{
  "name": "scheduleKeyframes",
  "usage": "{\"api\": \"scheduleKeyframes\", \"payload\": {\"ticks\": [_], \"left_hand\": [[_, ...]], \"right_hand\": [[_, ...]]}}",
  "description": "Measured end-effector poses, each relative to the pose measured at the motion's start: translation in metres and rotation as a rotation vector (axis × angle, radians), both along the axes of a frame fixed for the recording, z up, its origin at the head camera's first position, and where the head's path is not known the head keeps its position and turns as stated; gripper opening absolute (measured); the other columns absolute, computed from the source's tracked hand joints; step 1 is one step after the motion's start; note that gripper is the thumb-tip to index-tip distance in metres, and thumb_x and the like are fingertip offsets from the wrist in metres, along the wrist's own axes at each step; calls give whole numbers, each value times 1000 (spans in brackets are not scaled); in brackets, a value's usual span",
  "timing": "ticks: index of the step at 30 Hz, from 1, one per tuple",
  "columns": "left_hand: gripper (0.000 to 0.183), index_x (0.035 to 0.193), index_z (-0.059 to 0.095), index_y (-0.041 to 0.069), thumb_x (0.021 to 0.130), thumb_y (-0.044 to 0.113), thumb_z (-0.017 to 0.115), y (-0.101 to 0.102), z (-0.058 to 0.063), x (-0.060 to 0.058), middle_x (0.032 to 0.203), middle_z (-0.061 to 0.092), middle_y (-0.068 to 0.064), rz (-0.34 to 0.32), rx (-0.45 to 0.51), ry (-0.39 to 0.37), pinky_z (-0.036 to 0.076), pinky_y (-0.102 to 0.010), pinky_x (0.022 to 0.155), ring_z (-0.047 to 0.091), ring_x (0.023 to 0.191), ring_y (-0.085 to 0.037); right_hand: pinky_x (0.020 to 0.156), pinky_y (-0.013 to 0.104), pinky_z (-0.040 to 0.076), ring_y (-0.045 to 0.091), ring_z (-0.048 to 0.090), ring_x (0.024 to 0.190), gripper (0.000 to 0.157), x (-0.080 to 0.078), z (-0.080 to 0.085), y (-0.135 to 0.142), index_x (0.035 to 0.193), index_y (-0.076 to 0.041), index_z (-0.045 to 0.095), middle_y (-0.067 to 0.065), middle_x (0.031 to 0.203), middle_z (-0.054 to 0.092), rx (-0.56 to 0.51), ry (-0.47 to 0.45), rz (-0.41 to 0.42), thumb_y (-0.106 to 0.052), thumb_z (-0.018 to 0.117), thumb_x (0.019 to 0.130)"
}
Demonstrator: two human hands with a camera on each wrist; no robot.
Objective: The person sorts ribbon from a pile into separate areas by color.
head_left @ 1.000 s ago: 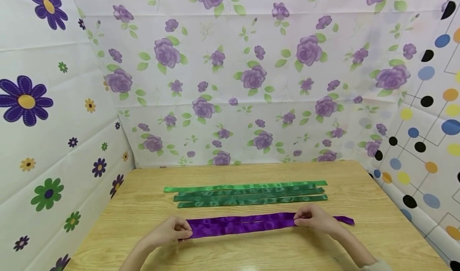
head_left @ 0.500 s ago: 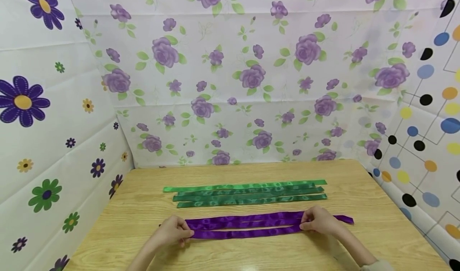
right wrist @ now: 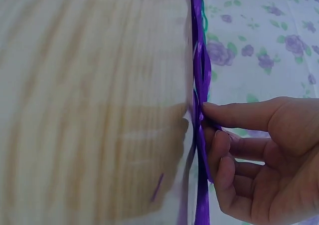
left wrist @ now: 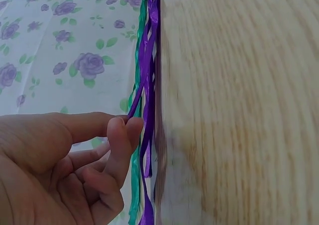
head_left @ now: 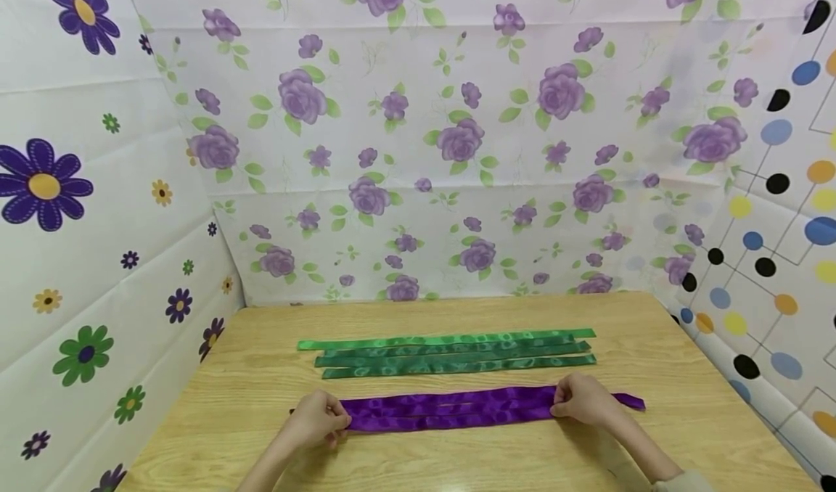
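Several purple satin ribbons stretch side by side across the near part of the table. My left hand pinches the nearest purple ribbon by its left part, between thumb and fingertips; in the left wrist view that ribbon rises from the pinch. Toward the other end my right hand pinches purple ribbon too, seen in the right wrist view as a strip under the thumb. A purple tail sticks out beyond the right hand. How many layers each hand holds is hidden by the fingers.
Farther back, several green ribbons lie roughly parallel, the farthest one lighter green. The wooden table meets a rose-patterned cloth behind, a daisy-patterned cloth at left and a dotted cloth at right.
The nearest purple ribbon first came apart from the others toward me, and now lies closer against them. My right hand has slid a little right along the ribbons. The green ribbons stayed put.
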State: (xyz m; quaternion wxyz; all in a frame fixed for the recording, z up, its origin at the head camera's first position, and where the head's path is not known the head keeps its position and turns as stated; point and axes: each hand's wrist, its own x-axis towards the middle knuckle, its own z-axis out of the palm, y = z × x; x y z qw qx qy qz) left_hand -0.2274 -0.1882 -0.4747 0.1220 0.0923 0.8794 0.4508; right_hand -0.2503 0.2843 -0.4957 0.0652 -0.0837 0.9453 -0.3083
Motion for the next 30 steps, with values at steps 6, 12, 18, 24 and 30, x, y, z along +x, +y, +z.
{"api": "scheduleKeyframes", "payload": {"ticks": [6, 12, 18, 24, 30], "left_hand": [[14, 73, 67, -2, 85, 5, 69, 0, 0, 2, 59, 66, -7, 24, -51, 26, 53, -31, 49, 57, 43, -9], [18, 69, 63, 1, 83, 7, 72, -4, 3, 4, 59, 66, -6, 50, -98, 58, 52, -29, 48, 59, 45, -11], [18, 71, 62, 1, 87, 6, 67, -7, 9, 5, 60, 63, -6, 60, -148, 74, 47, -26, 46, 58, 47, -13], [15, 77, 65, 0, 89, 8, 65, -10, 11, 3, 58, 62, -7, 2, -178, 118, 42, -22, 43, 57, 44, -15], [12, 83, 67, 4, 92, 10, 61, -12, 17, -3, 68, 63, -5, 109, -282, 126, 42, -26, 51, 54, 56, -14]], "right_hand": [[54, 27, 37, 15, 47, 59, 21, 2, 5, 2, 67, -10, 59, -1, 63, 53, 20, -5, 0, -8, 78, 75], [54, 27, 36, 14, 45, 58, 22, 6, 13, 4, 66, -10, 58, -2, 63, 54, 73, 26, -23, -7, 79, 74], [54, 27, 35, 14, 44, 58, 25, 5, 15, 8, 65, -10, 57, -2, 62, 51, 88, 23, 5, -8, 82, 71], [54, 28, 36, 15, 46, 58, 23, 4, 20, 11, 66, -11, 59, -1, 62, 54, 117, -29, -11, -12, 80, 74], [51, 29, 37, 14, 46, 54, 17, 1, 24, 15, 71, -10, 62, 1, 62, 56, 114, -33, -49, -15, 73, 83]]}}
